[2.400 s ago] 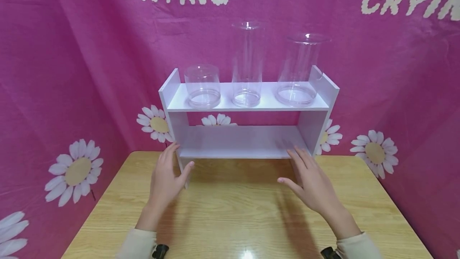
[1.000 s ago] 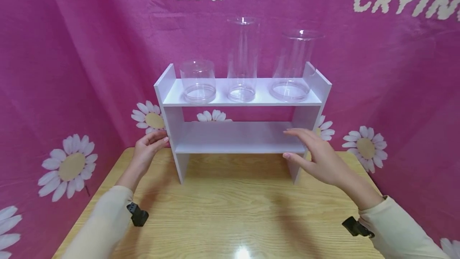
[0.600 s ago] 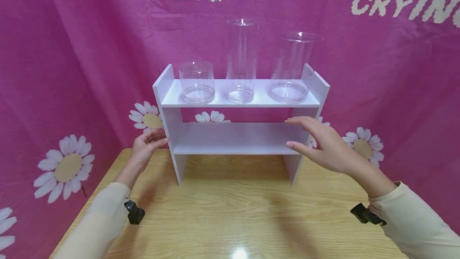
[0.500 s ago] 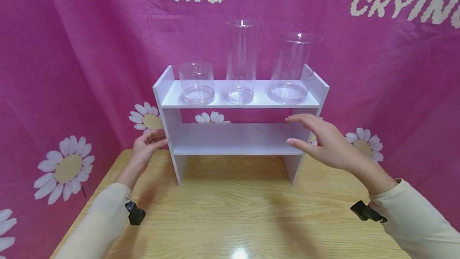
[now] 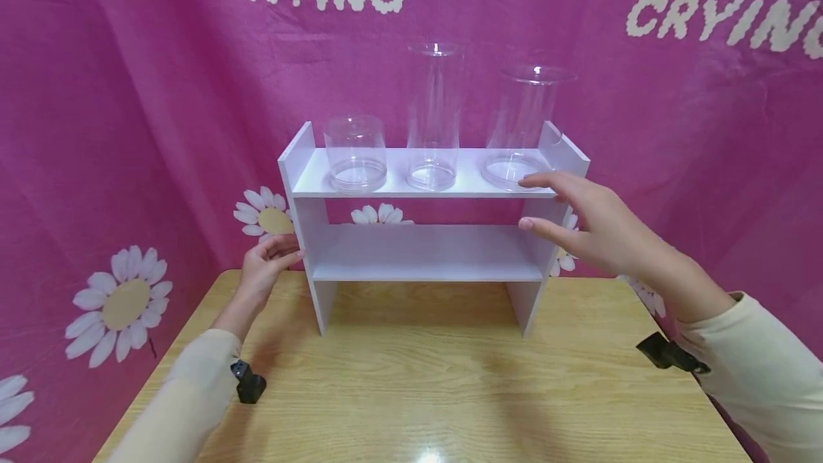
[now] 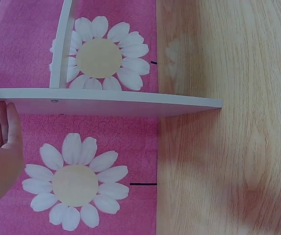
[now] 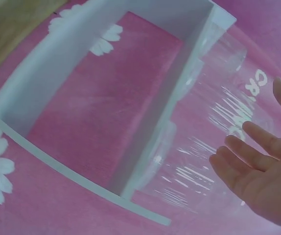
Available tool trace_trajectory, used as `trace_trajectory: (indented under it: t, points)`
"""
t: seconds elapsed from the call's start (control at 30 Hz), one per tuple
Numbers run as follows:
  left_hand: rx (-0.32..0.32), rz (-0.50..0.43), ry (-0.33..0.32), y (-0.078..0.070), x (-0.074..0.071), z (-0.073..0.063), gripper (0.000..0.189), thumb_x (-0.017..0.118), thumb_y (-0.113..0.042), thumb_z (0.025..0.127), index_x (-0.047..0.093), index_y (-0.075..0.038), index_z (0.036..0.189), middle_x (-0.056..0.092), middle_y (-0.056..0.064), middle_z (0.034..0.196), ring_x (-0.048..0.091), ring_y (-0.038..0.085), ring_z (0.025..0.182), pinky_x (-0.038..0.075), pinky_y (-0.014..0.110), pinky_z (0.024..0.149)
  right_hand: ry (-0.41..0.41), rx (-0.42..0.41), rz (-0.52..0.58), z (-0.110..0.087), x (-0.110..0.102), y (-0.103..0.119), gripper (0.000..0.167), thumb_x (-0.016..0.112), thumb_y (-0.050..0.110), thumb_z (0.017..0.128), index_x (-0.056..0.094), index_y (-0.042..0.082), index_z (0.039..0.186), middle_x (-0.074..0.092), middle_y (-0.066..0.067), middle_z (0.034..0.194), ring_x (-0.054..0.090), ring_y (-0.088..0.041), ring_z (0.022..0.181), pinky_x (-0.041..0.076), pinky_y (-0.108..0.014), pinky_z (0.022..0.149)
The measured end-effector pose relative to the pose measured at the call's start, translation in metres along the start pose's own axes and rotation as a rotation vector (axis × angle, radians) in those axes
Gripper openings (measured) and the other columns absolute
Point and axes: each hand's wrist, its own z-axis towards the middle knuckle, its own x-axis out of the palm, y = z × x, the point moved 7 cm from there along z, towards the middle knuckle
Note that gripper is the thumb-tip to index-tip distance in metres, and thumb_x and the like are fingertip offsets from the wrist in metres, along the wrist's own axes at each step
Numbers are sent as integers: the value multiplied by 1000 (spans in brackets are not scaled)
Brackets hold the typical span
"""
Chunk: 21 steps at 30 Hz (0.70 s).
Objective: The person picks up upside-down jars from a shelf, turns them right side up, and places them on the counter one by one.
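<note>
A white two-tier shelf (image 5: 427, 252) stands on the wooden table. On its top board are three clear cylinders: a short wide one (image 5: 356, 152) at left, a tall narrow one (image 5: 434, 116) in the middle and a wide one with a flared rim (image 5: 524, 113) at right. My left hand (image 5: 262, 270) rests against the shelf's left side panel (image 6: 106, 102), fingertips on the outer face and thumb at the front edge. My right hand (image 5: 598, 223) is raised before the right cylinder's base, fingers spread from the thumb, holding nothing. In the right wrist view, its fingers stand apart from the cylinders.
The wooden table (image 5: 411, 384) extends in front of the shelf. A pink cloth (image 5: 161, 127) with daisies and lettering hangs behind and at both sides. Each sleeve carries a small black device (image 5: 249, 382).
My left hand has moved from the shelf's front left corner to the outside of its left panel. My right hand has risen from the lower board to the level of the top board.
</note>
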Motion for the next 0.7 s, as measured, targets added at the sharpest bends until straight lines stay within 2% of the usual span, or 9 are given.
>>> trace_trajectory:
  t: [0.1,0.27,0.43,0.7]
  points:
    - [5,-9,-10,0,0,0,35,65,5,85,64,-30,84,67,-25,79,63,-9,81,51,7,78,1,20,-7,6,-10,2,50,73,23,85,55,15,131,61,-7,129,59,-29,104,50,-31,71]
    - [-2,17,-13,2,-3,1,32,66,2,85,64,-30,85,67,-26,80,62,-9,82,50,7,78,-12,67,-8,18,-28,5,50,70,26,88,54,16,134,57,-10,135,59,-34,111,52,-48,81]
    - [-1,16,-11,3,-4,2,32,66,2,85,64,-30,86,67,-26,80,62,-9,83,50,7,78,-68,127,42,27,-45,0,49,66,30,91,52,15,135,53,-12,139,53,-37,118,45,-58,93]
    - [-4,37,-19,3,-4,3,25,67,0,85,65,-24,93,66,-27,80,62,-10,83,51,7,78,-159,258,76,45,-62,-20,52,61,38,93,52,11,135,51,-14,141,52,-42,122,41,-61,99]
